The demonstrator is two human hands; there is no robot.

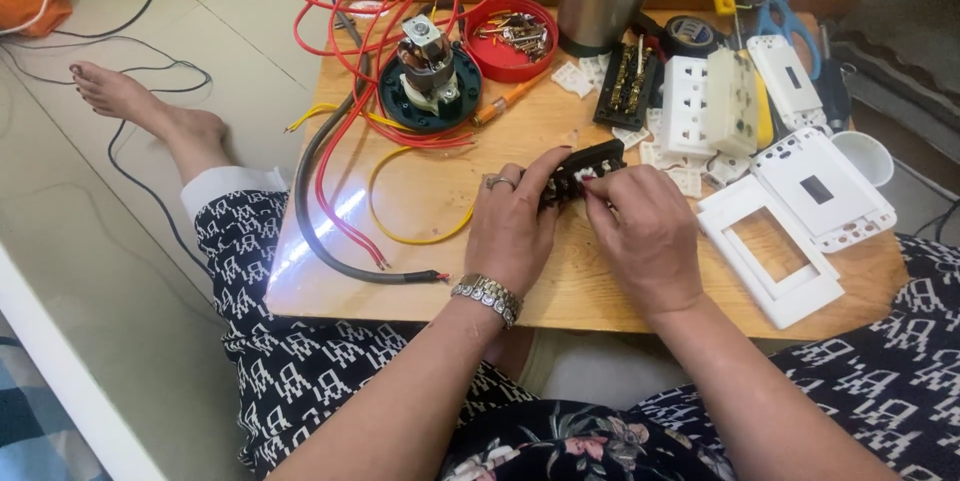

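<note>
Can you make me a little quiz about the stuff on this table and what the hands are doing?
1. True or false: both hands hold the black switch module.
2. What lies inside the red lid? A) small metal parts B) scissors C) a coil of tape
3. Which wrist wears the metal watch?

Key
1. True. The left hand and the right hand grip it together over the wooden table.
2. A, small metal parts. The blue-handled scissors lie apart, near the table's far right side.
3. The left wrist; that hand also wears a ring.
</note>
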